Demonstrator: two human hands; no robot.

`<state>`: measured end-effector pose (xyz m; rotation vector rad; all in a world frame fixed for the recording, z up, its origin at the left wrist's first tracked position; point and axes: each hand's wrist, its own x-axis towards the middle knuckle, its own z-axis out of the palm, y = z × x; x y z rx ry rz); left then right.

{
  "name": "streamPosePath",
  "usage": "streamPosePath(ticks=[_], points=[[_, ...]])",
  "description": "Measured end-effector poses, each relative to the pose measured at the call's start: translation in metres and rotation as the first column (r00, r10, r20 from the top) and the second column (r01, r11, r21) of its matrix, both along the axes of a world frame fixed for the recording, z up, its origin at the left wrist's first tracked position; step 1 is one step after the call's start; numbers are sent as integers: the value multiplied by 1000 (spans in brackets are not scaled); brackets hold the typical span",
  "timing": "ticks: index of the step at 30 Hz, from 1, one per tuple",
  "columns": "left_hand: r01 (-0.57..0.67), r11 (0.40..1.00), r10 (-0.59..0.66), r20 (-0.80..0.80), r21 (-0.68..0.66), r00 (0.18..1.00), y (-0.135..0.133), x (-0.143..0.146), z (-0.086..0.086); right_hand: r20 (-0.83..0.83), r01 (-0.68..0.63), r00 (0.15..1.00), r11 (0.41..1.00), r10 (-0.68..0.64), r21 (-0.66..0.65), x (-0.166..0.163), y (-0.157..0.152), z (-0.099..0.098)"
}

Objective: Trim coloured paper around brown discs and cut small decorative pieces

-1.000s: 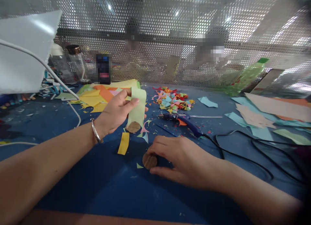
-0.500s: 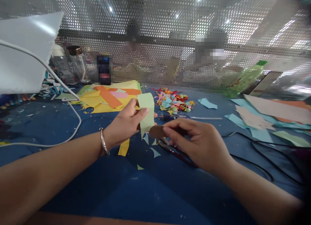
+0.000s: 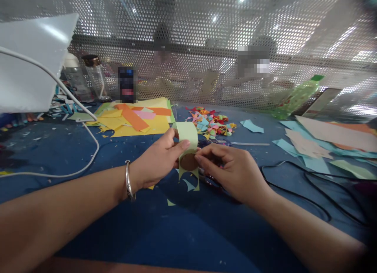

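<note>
My left hand (image 3: 157, 161) pinches a light green paper strip (image 3: 187, 136) between thumb and fingers, holding it upright above the blue table (image 3: 118, 222). My right hand (image 3: 232, 169) presses a round brown wooden disc (image 3: 188, 162) against the lower part of that strip, its fingers closed on the disc's edge. Both hands meet at the table's middle. A silver bangle (image 3: 128, 184) circles my left wrist.
Yellow and orange paper sheets (image 3: 138, 120) lie behind my hands, a heap of coloured scraps (image 3: 210, 121) to their right. Black cables (image 3: 297, 186) run at right, a white cable (image 3: 73, 108) at left. Bottles (image 3: 92, 74) and a mesh screen stand at the back.
My right hand lifted the wooden disc off the table and brought it up against the green strip. My left hand shifted right and lower with the strip.
</note>
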<state>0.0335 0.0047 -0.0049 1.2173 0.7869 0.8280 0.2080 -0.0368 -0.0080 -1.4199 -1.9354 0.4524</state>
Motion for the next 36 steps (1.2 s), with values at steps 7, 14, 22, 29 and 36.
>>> streamPosePath(ticks=[7, 14, 22, 29, 36], points=[[77, 997, -76, 66, -10, 995, -2, -1, 4, -16, 13, 1000, 1000, -12, 24, 0, -2, -1], [122, 987, -133, 106, 107, 985, -3, -3, 4, -72, 72, 995, 996, -75, -45, 3, 3, -1], [150, 974, -162, 60, 173, 985, -5, -6, 5, -138, -49, 990, 997, 40, -59, 3, 4, 4], [101, 988, -99, 17, -115, 995, -2, -5, 2, -119, 14, 993, 1000, -13, 15, 4, 4, 0], [-159, 986, 159, -20, -53, 987, 6, -7, 6, 134, -43, 989, 990, 61, -132, 17, 6, 7]])
